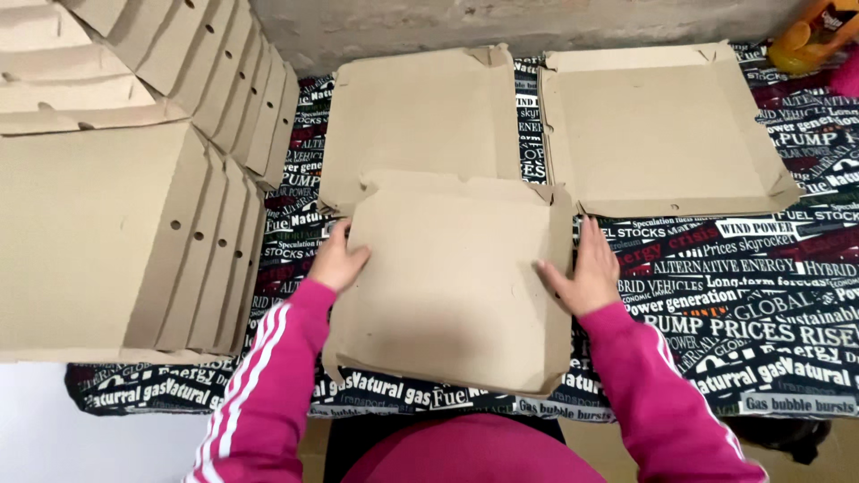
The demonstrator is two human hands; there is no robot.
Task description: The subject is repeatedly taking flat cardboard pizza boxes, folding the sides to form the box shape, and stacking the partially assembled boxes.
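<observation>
My left hand (338,261) and right hand (589,273) press flat and open on the side flaps of the cardboard box (452,286) between them on the worktop (769,295), light, stiff, creasable, best gripped by edges.

Soft, even light falls from above, bright enough to show every crease in the cardboard box (456,286) at the centre. Shadows are faint: a thin dark line under that box's near edge, another beneath the folded flaps behind it. No glare. Left of the box, the stacked cardboard (107,241) bows outward with wide-angle distortion. Detail looks slightly soft throughout.
</observation>
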